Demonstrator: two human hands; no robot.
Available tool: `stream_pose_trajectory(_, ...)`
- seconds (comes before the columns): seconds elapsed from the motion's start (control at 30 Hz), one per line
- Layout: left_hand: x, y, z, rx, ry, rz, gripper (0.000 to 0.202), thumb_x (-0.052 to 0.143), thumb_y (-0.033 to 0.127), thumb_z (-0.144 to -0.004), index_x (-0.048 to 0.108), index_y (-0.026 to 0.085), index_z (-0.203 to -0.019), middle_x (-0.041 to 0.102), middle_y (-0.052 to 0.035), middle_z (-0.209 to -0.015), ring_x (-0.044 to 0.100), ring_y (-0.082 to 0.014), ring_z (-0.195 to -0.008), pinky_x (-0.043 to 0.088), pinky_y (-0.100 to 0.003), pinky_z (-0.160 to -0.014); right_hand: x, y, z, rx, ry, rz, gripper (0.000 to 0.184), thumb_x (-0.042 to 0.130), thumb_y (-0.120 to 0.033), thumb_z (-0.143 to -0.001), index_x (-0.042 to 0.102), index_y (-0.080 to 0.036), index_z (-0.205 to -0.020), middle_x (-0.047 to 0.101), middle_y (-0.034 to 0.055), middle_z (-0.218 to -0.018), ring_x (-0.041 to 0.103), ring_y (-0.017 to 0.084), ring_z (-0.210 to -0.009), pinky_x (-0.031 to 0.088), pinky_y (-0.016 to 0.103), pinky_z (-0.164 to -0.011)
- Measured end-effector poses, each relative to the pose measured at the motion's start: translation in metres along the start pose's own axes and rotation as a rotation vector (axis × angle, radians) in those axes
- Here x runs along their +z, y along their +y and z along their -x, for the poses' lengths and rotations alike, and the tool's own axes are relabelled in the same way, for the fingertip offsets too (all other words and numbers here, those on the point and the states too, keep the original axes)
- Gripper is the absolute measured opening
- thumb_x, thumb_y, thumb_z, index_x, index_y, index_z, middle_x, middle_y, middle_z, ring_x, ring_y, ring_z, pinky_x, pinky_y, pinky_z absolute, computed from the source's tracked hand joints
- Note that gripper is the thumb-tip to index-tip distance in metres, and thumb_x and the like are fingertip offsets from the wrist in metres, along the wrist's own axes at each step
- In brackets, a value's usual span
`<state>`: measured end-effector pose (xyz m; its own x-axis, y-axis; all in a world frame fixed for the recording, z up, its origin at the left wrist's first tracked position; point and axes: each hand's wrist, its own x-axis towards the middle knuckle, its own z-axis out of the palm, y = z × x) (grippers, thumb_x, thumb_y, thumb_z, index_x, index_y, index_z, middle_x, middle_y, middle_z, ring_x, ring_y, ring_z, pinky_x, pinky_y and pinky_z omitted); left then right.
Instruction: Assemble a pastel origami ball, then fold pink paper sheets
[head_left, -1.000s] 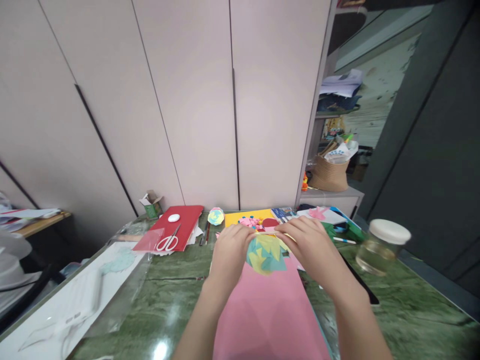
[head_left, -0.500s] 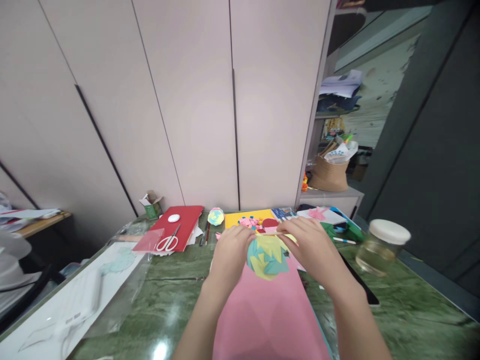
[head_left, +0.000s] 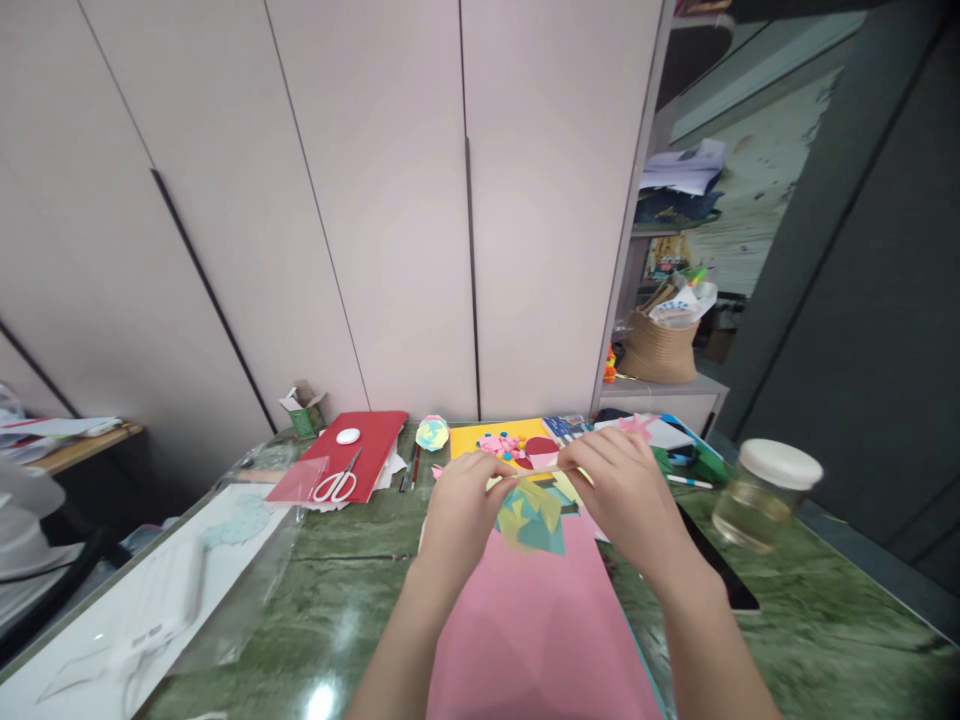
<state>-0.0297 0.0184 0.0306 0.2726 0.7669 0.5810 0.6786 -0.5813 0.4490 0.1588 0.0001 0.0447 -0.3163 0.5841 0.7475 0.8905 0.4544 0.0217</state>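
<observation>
Looking narrower than before, yellow-and-teal paper, between 2 hands

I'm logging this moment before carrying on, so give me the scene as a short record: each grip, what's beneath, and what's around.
Left grip: pinching a thin pale strip
Right grip: pinching the same strip
Just below strip: yellow-and-teal layered paper piece; whether joined to the strip, cannot tell
Beneath: large smooth pink sheet
To the left: flat red folder bearing white-handled metal scissors
To the right: clear round jar with white lid and pale liquid
Surface: green marbled tabletop
</observation>
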Motion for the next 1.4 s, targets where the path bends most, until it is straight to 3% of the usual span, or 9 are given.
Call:
stream_pose_trajectory(0.3,0.0048,0.0022,-0.0002,-0.048,0.121,0.051,0.008,0.061,0.017,-0.079,0.062,0.02,-0.073,0.066,0.0013,-0.076,0.059,-0.0157,-0.077,0.043,-0.029,-0.071,-0.001,-0.0089,-0.0028,0.007,0.125,0.047,0.017,0.047,-0.013,-0.087,0.055,-0.019,-0.074,0.061,0.0001,-0.073,0.047,0.016,-0.074,0.028,0.031,-0.072)
stream_pose_trajectory(0.83,0.0021,-0.0011,-0.0018,0.072,0.05,-0.132,0.016,0.05,0.021,-0.088,0.063,0.02,-0.078,0.066,-0.0012,-0.078,0.058,-0.0179,-0.077,0.041,-0.031,-0.071,-0.0032,-0.0019,-0.0006,-0.022,0.074,-0.005,0.007,0.054,-0.017,-0.085,0.058,-0.021,-0.083,0.067,-0.0008,-0.08,0.053,0.016,-0.08,0.029,0.034,-0.083)
stream_pose_trajectory(1.4,-0.0002,0.0007,-0.0024,0.053,-0.057,-0.165,0.022,0.043,0.021,-0.091,0.063,0.018,-0.083,0.065,-0.0033,-0.083,0.057,-0.0191,-0.08,0.041,-0.033,-0.074,-0.003,-0.0008,-0.0006,-0.001,0.002,-0.01,0.007,0.054,-0.023,-0.086,0.061,-0.022,-0.086,0.067,-0.0002,-0.084,0.052,0.018,-0.084,0.028,0.037,-0.085)
